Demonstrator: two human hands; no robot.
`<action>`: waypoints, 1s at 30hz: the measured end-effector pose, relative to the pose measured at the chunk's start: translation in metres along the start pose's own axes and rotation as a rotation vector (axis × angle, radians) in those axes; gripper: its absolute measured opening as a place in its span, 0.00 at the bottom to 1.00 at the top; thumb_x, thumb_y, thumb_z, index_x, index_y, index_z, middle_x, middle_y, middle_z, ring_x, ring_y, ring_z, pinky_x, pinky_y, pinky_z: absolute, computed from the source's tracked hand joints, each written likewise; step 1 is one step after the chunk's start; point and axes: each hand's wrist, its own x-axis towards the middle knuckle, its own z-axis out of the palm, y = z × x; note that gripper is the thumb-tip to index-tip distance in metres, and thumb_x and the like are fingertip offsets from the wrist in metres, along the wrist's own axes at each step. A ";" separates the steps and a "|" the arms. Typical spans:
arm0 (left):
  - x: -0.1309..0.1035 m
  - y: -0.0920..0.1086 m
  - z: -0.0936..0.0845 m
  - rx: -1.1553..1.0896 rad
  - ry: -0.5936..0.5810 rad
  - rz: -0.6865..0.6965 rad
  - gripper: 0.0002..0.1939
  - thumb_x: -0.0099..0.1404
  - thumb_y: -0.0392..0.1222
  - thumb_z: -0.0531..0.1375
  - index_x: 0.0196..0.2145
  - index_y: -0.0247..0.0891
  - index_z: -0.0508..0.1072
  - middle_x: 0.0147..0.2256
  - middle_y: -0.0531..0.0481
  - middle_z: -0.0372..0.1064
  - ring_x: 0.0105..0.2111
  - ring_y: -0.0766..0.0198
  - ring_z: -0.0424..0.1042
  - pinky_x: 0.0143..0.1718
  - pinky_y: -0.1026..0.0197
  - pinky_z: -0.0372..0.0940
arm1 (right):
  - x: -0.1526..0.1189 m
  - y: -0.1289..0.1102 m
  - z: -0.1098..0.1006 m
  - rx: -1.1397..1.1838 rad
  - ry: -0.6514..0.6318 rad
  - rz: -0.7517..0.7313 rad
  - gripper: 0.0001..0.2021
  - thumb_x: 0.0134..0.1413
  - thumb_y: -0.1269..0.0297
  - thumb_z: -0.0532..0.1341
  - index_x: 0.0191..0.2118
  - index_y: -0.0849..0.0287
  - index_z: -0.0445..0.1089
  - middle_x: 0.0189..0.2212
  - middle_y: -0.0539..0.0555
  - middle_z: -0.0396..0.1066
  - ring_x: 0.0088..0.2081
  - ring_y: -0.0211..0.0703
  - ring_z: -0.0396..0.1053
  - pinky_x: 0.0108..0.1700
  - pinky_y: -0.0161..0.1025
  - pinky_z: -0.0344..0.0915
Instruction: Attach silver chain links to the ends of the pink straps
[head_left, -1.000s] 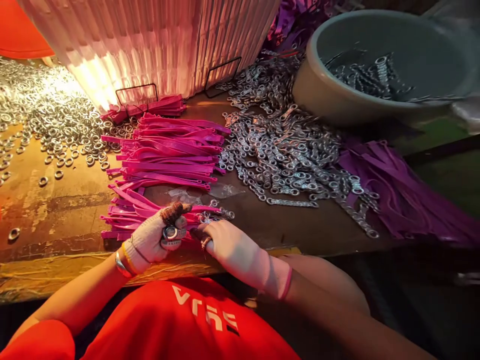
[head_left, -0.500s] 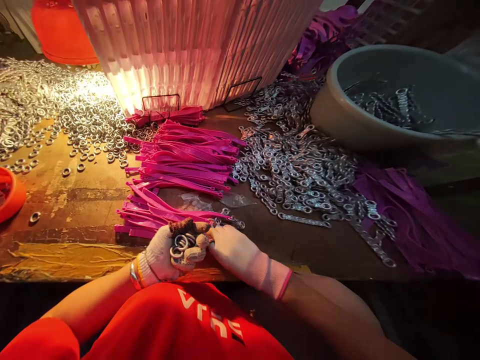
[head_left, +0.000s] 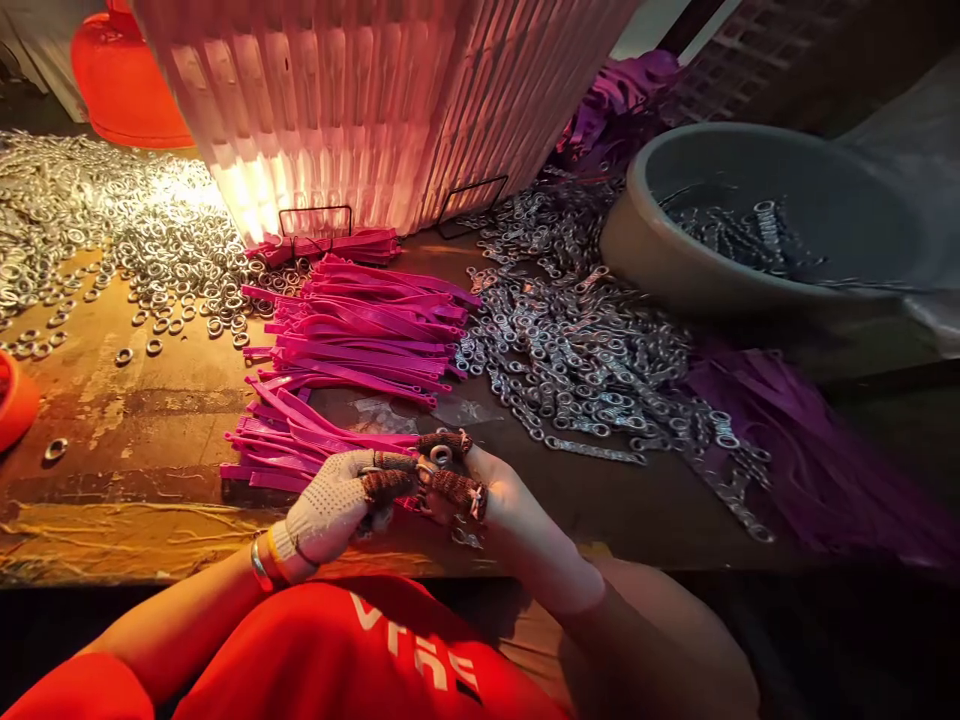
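Note:
My left hand [head_left: 337, 500], in a dotted white work glove with brown-wrapped fingertips, is closed. Grey metal rings [head_left: 377, 521] show partly under its curled fingers. Its thumb and forefinger meet the fingertips of my right hand [head_left: 491, 490], also gloved and closed. Between the fingers of the two hands sits a small metal ring [head_left: 440, 455]. Below my right hand hangs the end of a metal link strip [head_left: 468, 538]; how it is held is hidden. Just behind the hands lie bundles of pink straps [head_left: 300, 440].
A large pile of metal rings [head_left: 180, 240] spreads at the left under a lamp. Twisted metal link strips [head_left: 577, 340] are heaped at the right, beside a grey basin [head_left: 637, 250] and purple straps [head_left: 810, 450]. A ribbed translucent crate [head_left: 322, 110] stands behind. An orange container [head_left: 19, 405] is at far left.
My left hand has turned from palm-up, with rings showing, to palm-down. My right hand has rolled so its wrapped fingertips show, with a ring at them. The view has shifted slightly.

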 end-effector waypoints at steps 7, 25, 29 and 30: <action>0.007 0.012 0.009 0.188 -0.029 0.115 0.15 0.64 0.49 0.61 0.36 0.33 0.77 0.17 0.56 0.61 0.16 0.74 0.55 0.17 0.70 0.50 | -0.006 -0.008 0.009 0.182 0.109 0.018 0.22 0.45 0.55 0.70 0.44 0.56 0.66 0.25 0.43 0.58 0.22 0.30 0.52 0.23 0.31 0.53; 0.026 0.002 -0.007 0.508 -0.018 0.242 0.05 0.61 0.36 0.53 0.29 0.35 0.66 0.26 0.54 0.64 0.26 0.69 0.60 0.27 0.67 0.55 | -0.006 -0.027 0.014 -1.863 -0.075 -0.298 0.08 0.46 0.67 0.61 0.34 0.63 0.73 0.32 0.64 0.73 0.34 0.54 0.71 0.35 0.44 0.58; 0.032 0.002 -0.003 0.303 -0.054 0.092 0.06 0.61 0.40 0.55 0.28 0.36 0.64 0.21 0.57 0.58 0.19 0.72 0.56 0.20 0.68 0.50 | -0.002 -0.023 0.012 -1.757 -0.071 -0.291 0.07 0.49 0.67 0.61 0.34 0.62 0.73 0.31 0.63 0.74 0.32 0.51 0.71 0.33 0.42 0.55; 0.034 0.004 -0.002 0.262 -0.057 0.068 0.07 0.62 0.42 0.56 0.29 0.37 0.64 0.20 0.57 0.58 0.18 0.72 0.55 0.18 0.68 0.49 | -0.002 -0.019 0.009 -1.653 -0.045 -0.262 0.07 0.51 0.67 0.59 0.35 0.62 0.73 0.31 0.61 0.75 0.32 0.49 0.71 0.32 0.40 0.56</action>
